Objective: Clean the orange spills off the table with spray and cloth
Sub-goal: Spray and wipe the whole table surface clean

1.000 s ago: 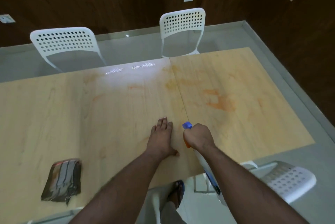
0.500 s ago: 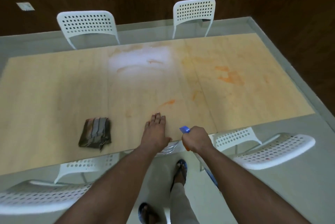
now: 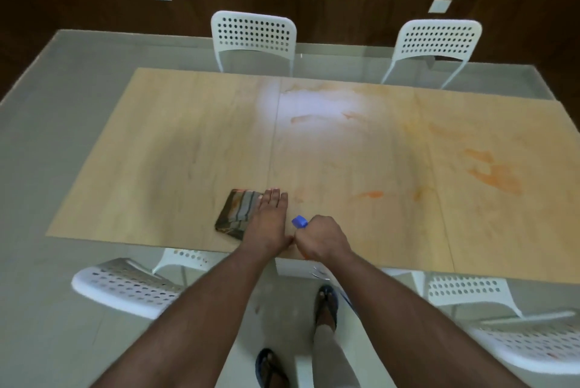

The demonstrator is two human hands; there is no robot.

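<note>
The light wooden table [image 3: 194, 143] carries orange spills: a large smear [image 3: 496, 177] at the right, a small streak [image 3: 370, 194] near the middle and faint marks [image 3: 304, 118] in a bright glare patch. A folded dark striped cloth [image 3: 237, 212] lies near the front edge. My left hand [image 3: 268, 218] lies flat with straight fingers, covering the cloth's right edge. My right hand [image 3: 323, 238] grips the spray bottle; only its blue nozzle [image 3: 299, 222] shows above my fist, and the bottle body is hidden under my hand and arm.
Two white perforated chairs [image 3: 254, 33] [image 3: 437, 39] stand behind the table. Two more chairs [image 3: 125, 287] [image 3: 470, 290] sit at the front edge, one on each side of my legs. A dark wood wall runs along the back. Grey floor surrounds the table.
My view has pulled back and shifted left, so the whole table shows. My left hand has slid left onto the cloth's edge. My right hand keeps gripping the spray bottle.
</note>
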